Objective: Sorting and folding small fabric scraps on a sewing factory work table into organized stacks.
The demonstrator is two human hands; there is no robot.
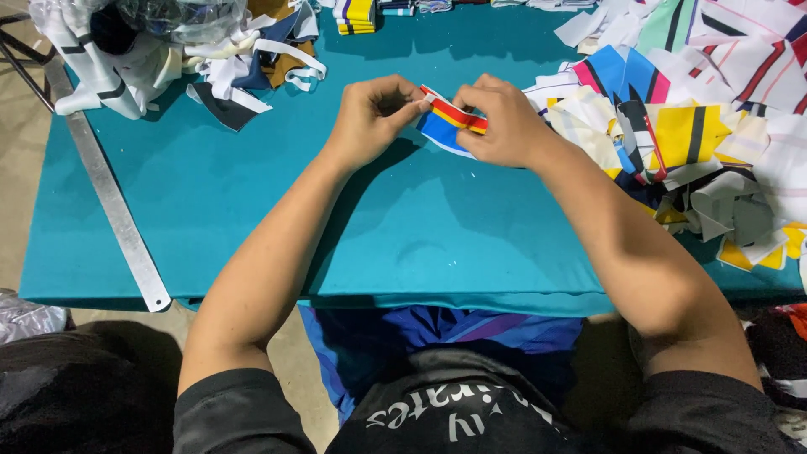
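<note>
Pinching the striped fabric piece [450, 122] between both hands, my left hand [370, 118] and right hand [504, 126] each keep a closed grip on it above the teal bench [403, 227]; I judge folding is underway. Right of the piece sits the scrap pile [689, 134]; next calls for aligned edges.

Both hands [437, 118] meet mid-table, fingers pinched, forearms angled inward.
</note>
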